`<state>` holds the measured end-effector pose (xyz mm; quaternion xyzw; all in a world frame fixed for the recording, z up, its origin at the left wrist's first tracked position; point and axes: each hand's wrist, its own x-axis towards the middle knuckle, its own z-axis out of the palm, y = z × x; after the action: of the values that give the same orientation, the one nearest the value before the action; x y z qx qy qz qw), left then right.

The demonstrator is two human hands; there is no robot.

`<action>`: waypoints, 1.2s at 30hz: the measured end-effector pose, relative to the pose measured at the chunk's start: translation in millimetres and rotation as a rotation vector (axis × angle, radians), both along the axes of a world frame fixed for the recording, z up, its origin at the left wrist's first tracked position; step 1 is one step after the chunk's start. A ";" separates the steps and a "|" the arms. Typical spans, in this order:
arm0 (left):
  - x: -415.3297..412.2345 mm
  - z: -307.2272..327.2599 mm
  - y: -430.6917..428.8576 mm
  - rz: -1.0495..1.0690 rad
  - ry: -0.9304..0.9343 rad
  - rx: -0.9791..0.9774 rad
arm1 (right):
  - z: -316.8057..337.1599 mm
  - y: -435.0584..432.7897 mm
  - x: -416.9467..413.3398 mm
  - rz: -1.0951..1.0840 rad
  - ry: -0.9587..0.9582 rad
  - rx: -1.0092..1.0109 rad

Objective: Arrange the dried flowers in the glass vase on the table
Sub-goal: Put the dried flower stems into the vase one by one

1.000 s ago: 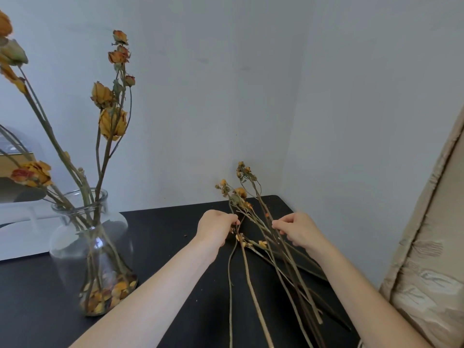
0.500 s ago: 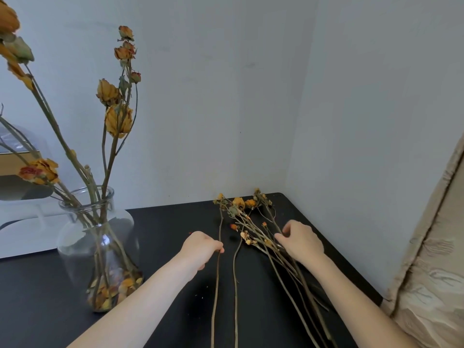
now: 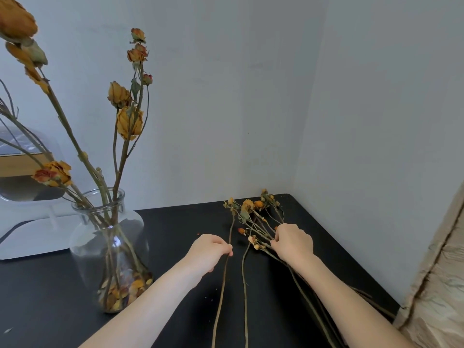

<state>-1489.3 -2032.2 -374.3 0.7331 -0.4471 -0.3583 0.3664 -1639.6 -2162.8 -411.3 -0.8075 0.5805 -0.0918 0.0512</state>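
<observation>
A clear glass vase (image 3: 82, 249) stands on the black table (image 3: 175, 227) at the left. Several dried orange flower stems (image 3: 125, 121) rise from it, and fallen petals lie in its bottom. To its right my left hand (image 3: 209, 251) pinches one long thin dried stem (image 3: 223, 285) that lies on the table with small buds at its far end. A second single stem (image 3: 243, 280) lies beside it. My right hand (image 3: 292, 243) grips a bunch of dried flowers (image 3: 253, 212) lying near the table's right corner.
A white stand with a mirror-like panel (image 3: 27, 222) sits behind the vase at the left. Walls close the corner behind and to the right of the table. A beige patterned fabric (image 3: 437, 285) hangs at the right edge. Small crumbs dot the table.
The bunch was lowered from above the table onto its surface. My left hand drew one stem leftwards, away from the bunch held by my right hand.
</observation>
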 end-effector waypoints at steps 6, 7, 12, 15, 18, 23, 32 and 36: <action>0.2 -3.8 1.2 0.057 -0.004 0.035 | 3.9 -3.6 -2.5 -0.049 -0.152 -0.013; 0.4 -6.2 1.2 0.073 0.002 0.031 | 5.3 -4.6 -3.3 -0.061 -0.169 -0.012; 0.4 -6.8 4.9 0.086 0.024 -0.035 | 9.2 -9.0 -7.9 -0.102 -0.107 0.030; 5.2 -4.7 5.8 0.095 0.066 -0.051 | 10.7 -9.7 -10.2 -0.130 -0.070 0.015; 6.2 -1.8 9.7 0.118 0.100 -0.065 | 11.1 -8.1 -7.2 -0.064 -0.114 -0.064; 6.1 2.7 17.4 0.102 0.095 -0.071 | 9.3 -4.4 10.3 0.125 -0.103 0.020; 15.7 -5.7 18.0 0.131 0.129 -0.096 | 5.5 -9.3 15.6 0.073 -0.035 -0.044; 13.7 -6.5 20.5 0.114 0.120 -0.088 | 4.8 -13.2 13.8 0.050 0.003 -0.073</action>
<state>-1475.5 -2011.8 -380.8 0.7177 -0.3972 -0.3603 0.4442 -1625.8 -2175.9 -406.5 -0.8233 0.5563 -0.1105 0.0233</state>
